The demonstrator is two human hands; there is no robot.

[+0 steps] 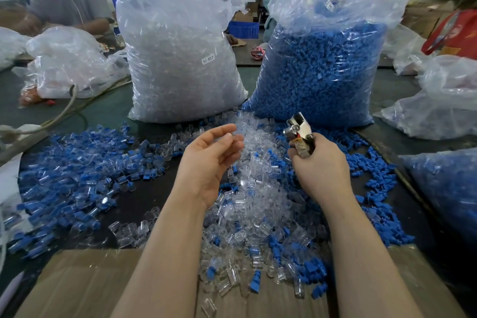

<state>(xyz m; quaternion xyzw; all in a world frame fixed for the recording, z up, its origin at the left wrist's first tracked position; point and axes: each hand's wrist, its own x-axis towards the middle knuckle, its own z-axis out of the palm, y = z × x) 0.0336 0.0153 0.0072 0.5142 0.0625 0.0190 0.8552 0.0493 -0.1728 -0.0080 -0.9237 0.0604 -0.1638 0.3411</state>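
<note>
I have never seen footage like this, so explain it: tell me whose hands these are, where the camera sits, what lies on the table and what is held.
There is no machine here: a person works with bare hands, and the single picture comes from a camera worn on their head, looking forward and down. The left hand hovers loosely open over a pile of clear plastic pieces. The right hand grips a metal plier-like tool. Blue plastic pieces lie scattered on the dark table, with a cardboard sheet at the near edge. Behind stand a bag of clear pieces and a bag of blue pieces.
</note>
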